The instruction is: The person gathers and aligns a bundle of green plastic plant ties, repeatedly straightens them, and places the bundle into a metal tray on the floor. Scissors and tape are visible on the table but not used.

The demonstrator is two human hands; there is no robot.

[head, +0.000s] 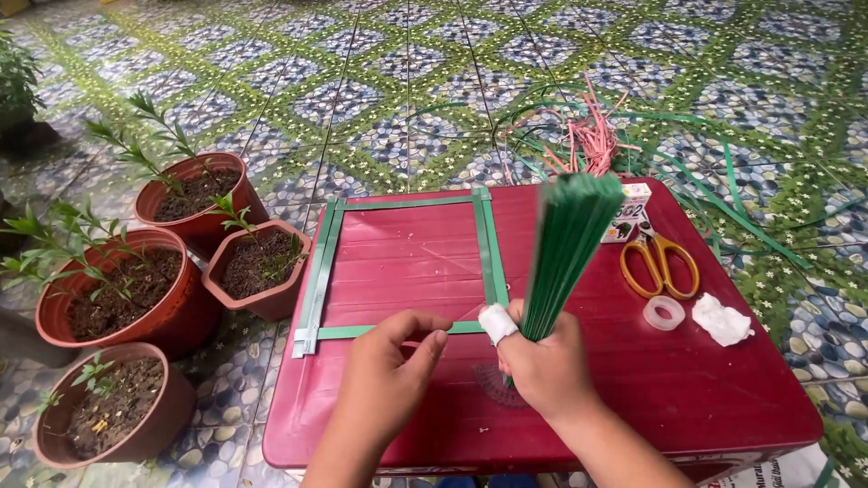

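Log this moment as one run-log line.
right hand: grips green strip bundle upright | left hand: pinching at bundle base | green strip frame flat on red table

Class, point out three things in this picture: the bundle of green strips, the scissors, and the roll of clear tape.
bundle of green strips (568, 244), head view, middle of the fanned strips above the right hand.
scissors (659, 265), head view, yellow handle loops.
roll of clear tape (664, 313), head view, ring's rim.

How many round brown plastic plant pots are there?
4, all left of the red table: one farthest back, one beside the table edge, a large one, and the nearest. More may be out of frame.
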